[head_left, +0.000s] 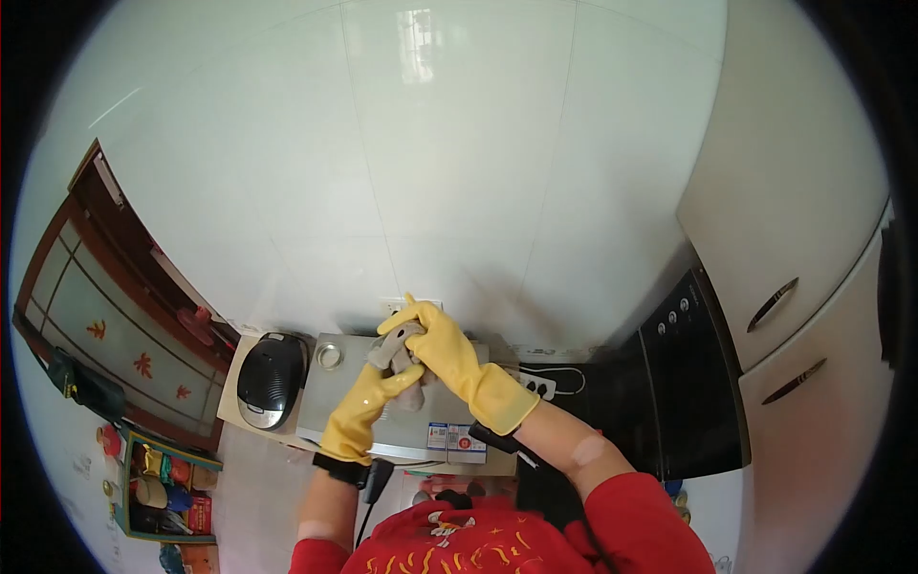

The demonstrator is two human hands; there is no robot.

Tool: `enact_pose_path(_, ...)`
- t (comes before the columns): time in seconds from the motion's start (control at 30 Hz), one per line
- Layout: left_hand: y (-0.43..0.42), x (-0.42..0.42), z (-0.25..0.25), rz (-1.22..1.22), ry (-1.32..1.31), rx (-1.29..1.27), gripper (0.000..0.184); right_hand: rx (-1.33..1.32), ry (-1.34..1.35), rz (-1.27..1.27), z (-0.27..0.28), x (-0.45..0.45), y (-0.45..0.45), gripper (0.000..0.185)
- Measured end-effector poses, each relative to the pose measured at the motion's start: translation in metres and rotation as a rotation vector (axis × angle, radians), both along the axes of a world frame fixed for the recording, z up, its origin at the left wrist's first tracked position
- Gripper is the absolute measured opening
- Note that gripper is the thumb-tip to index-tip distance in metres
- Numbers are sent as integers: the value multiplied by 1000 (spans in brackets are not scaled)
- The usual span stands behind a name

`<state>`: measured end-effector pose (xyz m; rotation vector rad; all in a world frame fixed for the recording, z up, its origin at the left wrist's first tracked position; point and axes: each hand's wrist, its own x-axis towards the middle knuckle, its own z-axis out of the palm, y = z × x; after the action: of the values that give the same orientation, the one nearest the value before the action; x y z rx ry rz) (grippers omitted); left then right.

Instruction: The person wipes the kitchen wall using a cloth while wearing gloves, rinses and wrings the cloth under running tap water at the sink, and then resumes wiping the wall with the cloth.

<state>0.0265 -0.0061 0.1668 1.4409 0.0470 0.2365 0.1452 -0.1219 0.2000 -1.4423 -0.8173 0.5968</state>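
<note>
Far left, door [134,330]: wood frame, frosted panes, leaf shapes. Rice cooker [272,381]: black, glossy, rounded. Silver box [323,397]: smooth, flat-topped; small shiny round object [329,357] near its back left corner. Left hand [373,394], yellow rubber glove, half closed, grips grey cloth [386,352], soft, crumpled, bunched between both hands above box. Right hand [440,346], gloved alike, fingers curled onto cloth's upper part. Rightward, white power strip [537,386]; glossy black panel [698,383].
</note>
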Motion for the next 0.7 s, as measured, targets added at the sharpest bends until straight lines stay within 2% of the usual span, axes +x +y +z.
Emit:
enact_pose_path(0.07,2,21,-18,94,-60,163,58,97,-131,5,-8,4,-1,44)
enact_pose_path(0.1,-7,23,-22,210,-65,-91,54,95,-129,4,-11,12,-1,44)
enact_pose_path(0.13,-11,24,-24,211,-58,-97,54,115,56,57,-13,24,-3,53)
enact_pose_path(0.17,-13,25,-17,226,-64,-238,51,142,241,111,-16,31,-3,65)
enact_pose_path(0.2,-14,26,-12,240,-69,-376,49,143,248,113,-21,32,-3,65)
enact_pose_path(0.27,-17,27,-10,249,-71,-351,46,417,255,19,-30,35,-3,79)
enact_pose_path(0.33,-19,32,-19,380,-69,-415,49,414,257,-10,-38,41,-5,77)
enact_pose_path(0.4,-27,32,-7,356,19,-424,53,621,514,-200,-37,39,-6,70)
enact_pose_path(0.43,-30,33,-2,336,104,-433,56,624,511,-205,-37,38,-3,70)
enact_pose_path(0.47,-36,37,-2,333,104,-433,56,535,501,-330,-32,33,1,69)
enact_pose_path(0.5,-43,41,-1,236,55,-289,61,444,491,-452,-29,30,4,68)
enact_pose_path(0.53,-45,43,0,141,6,-146,67,444,491,-451,-33,29,6,68)
enact_pose_path(0.57,-42,46,1,82,18,34,80,428,444,-459,-42,31,10,69)
enact_pose_path(0.6,-35,50,1,90,10,33,80,411,391,-462,-55,35,14,70)
enact_pose_path(0.63,-27,55,1,16,211,211,87,409,183,-500,-85,34,21,75)
enact_pose_path(0.67,-23,54,8,-54,414,386,93,408,178,-484,-78,34,23,75)
enact_pose_path(0.7,-25,52,13,-32,408,378,93,483,388,-489,-71,35,25,75)
